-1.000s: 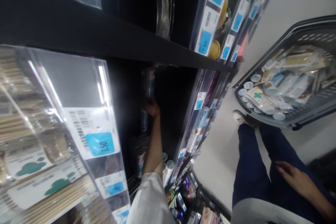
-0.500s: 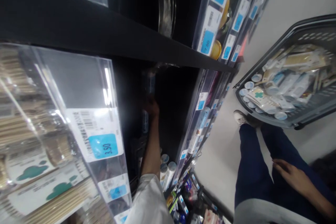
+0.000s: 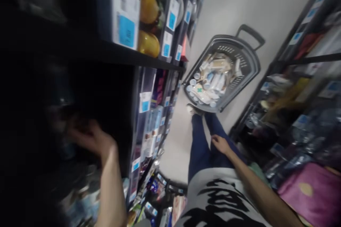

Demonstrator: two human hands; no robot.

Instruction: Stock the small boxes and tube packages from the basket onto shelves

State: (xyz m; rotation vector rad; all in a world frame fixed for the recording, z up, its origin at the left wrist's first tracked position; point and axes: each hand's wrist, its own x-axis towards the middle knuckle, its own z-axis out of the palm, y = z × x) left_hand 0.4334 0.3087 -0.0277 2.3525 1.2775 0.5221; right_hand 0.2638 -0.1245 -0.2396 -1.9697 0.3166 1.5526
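My left hand [image 3: 86,134] is inside a dark shelf bay at the left, its fingers curled round a long tube-shaped package [image 3: 61,94] with a bluish label. Shadow and motion blur hide the package's details, so its contents cannot be told. Below that hand, several blurred tube packages with pale ends [image 3: 82,197] lie in the bay. My right hand [image 3: 220,144] hangs in front of my thigh, fingers loosely extended, holding nothing.
A grey shopping basket [image 3: 252,65] with wrapped packages and white-capped tubes stands on the floor beyond my feet. Shelving with price tags [image 3: 126,30] runs along the left. More shelves [image 3: 317,58] flank the right, with a pink item [image 3: 317,195] near me.
My view has swung right, so the basket appears nearer the middle and the right-hand shelves show. My left hand remains at the package in the bay. My right hand stays by my thigh.
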